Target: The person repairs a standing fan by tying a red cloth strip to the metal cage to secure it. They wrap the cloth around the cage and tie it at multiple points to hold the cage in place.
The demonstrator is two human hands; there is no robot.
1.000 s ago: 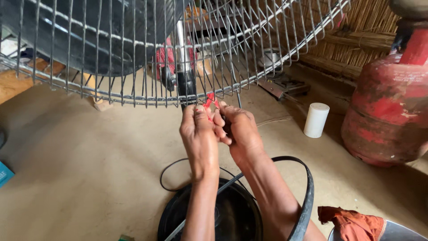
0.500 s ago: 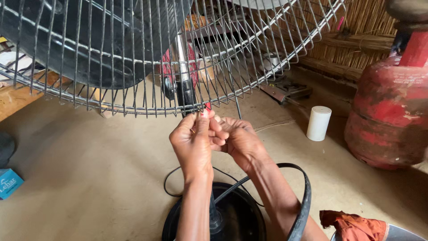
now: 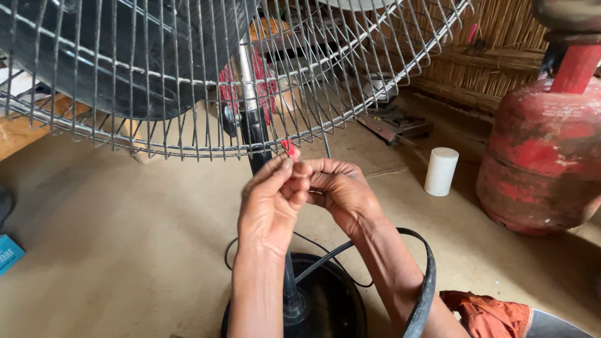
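While both hands meet just below the fan guard [image 3: 188, 81], the left hand [image 3: 272, 200] pinches a small red piece [image 3: 289, 149] pointing upward at the rim; the right hand [image 3: 341, 191] curls shut beside it.

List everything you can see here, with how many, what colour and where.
fan guard: one, grey wire, top left
fan stand: one, black pole and round base, bottom centre
red piece: one, small, pinched at the fingertips by the guard's lower rim
cable: one, black, looped by the right forearm
gas cylinder: one, red, right
white cylinder: one, on the floor beside the gas cylinder
cloth: one, orange, bottom right
blue box: one, left edge
left hand: one, centre
right hand: one, centre
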